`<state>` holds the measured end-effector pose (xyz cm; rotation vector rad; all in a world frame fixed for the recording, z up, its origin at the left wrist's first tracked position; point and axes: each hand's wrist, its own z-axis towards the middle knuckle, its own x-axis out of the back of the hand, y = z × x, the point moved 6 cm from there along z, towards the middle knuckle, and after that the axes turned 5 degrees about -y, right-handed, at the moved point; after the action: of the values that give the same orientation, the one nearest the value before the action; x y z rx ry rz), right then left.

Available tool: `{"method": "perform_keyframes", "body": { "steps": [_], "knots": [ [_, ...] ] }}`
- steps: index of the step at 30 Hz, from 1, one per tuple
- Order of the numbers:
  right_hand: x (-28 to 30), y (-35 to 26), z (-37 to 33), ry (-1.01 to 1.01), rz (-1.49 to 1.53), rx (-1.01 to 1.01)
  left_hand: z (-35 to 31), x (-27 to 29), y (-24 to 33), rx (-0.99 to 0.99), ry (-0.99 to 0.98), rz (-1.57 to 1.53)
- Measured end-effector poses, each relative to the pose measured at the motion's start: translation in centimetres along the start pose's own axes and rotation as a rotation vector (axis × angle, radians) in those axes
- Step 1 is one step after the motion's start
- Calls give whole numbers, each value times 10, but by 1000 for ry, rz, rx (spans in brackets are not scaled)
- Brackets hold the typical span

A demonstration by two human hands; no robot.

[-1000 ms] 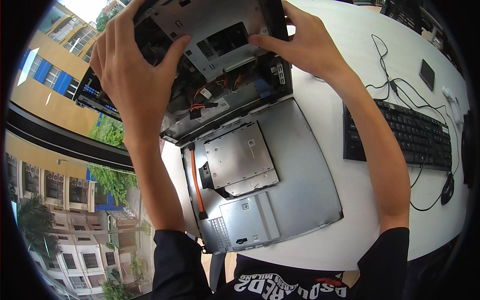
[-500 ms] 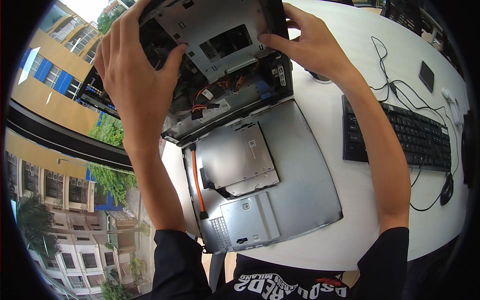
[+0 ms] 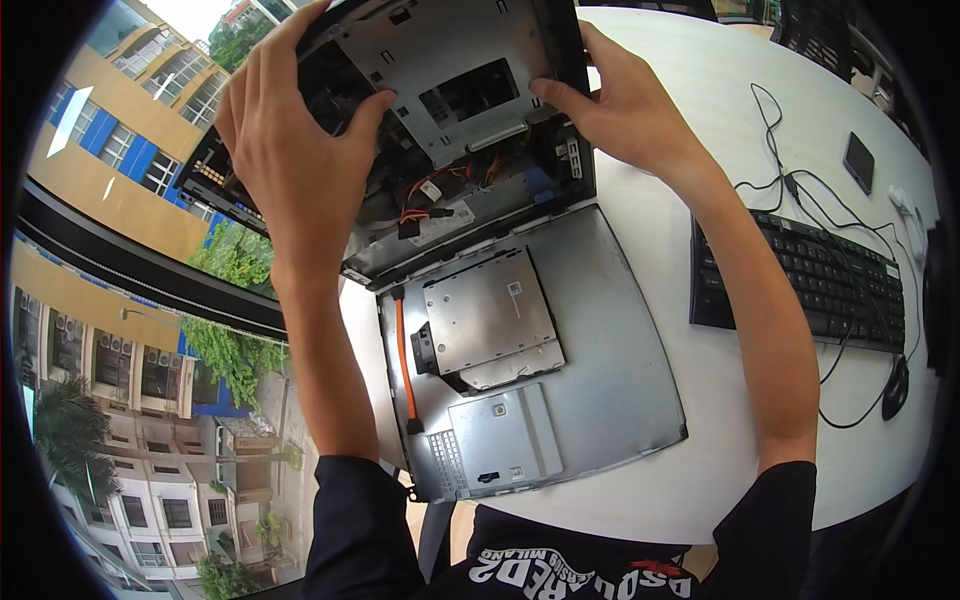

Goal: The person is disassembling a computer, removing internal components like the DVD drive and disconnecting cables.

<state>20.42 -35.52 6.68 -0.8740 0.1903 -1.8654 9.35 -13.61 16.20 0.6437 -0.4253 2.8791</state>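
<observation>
An opened black desktop computer case (image 3: 480, 240) is tilted up at the far side of its detached side panel. My left hand (image 3: 300, 150) grips the case's left part, thumb at the edge of the metal drive bracket (image 3: 420, 60). My right hand (image 3: 630, 110) clasps the right side, its thumb against the bracket's right edge. Fingers of both hands are partly hidden behind the case. Loose power connectors (image 3: 425, 215) and coloured wires show inside. On the grey side panel (image 3: 610, 350) lie a flat optical drive (image 3: 490, 315) and an orange SATA cable (image 3: 403, 360).
The white table (image 3: 640, 230) carries a black keyboard (image 3: 800, 270) on the right, with tangled cables, a black mouse (image 3: 895, 388) and a phone (image 3: 858, 162) around it. A window with its dark frame (image 3: 150, 270) borders the left side.
The view has shifted slightly, so the case and both hands appear a little lower and further right. Both hands keep their hold on the case.
</observation>
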Motion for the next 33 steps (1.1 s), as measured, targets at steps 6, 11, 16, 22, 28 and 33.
{"method": "perform_keyframes", "body": {
  "steps": [6, 11, 16, 22, 28, 33],
  "knots": [
    [-4, 4, 4, -135, 107, -101, 1, 2, 2, 5, -31, 29],
    [-3, 5, 6, -126, 98, -106, 1, 1, 0, -42, -18, 15],
    [-2, -3, 7, -106, 116, -163, 1, 2, -1, -33, -26, 14],
    [-6, -6, 6, -55, 120, -175, 1, 2, 0, -29, -24, 16],
    [-5, -9, 3, -77, 188, -242, 0, 2, 0, -15, -30, 8],
    [-8, -20, -3, 111, -20, -66, 2, 1, 2, -8, -34, 11]
  ]
}}
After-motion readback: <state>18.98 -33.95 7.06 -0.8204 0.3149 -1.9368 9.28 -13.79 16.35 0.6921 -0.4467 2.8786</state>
